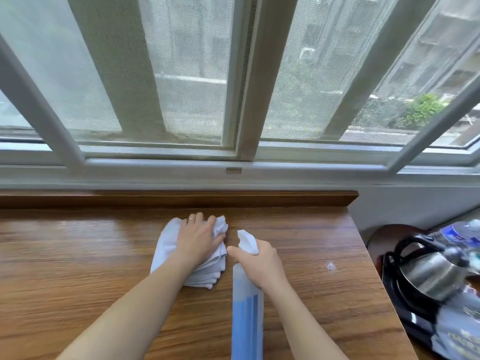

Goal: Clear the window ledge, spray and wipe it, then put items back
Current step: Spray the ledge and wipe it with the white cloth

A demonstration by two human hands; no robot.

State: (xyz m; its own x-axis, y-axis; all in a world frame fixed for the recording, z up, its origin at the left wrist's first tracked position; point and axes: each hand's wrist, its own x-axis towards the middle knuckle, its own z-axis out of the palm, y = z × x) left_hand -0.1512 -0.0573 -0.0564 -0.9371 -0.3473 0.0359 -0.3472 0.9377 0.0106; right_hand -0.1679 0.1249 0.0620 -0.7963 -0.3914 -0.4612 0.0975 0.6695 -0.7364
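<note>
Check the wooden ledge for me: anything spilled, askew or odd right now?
One thing: a small wet patch of droplets glistens on the brown wooden ledge, right of the right hand holding the blue spray bottle. It is unwiped; the left hand presses the white folded cloth further left.

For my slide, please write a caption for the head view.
Left hand presses white cloth on wooden ledge; right hand grips spray bottle.
</note>
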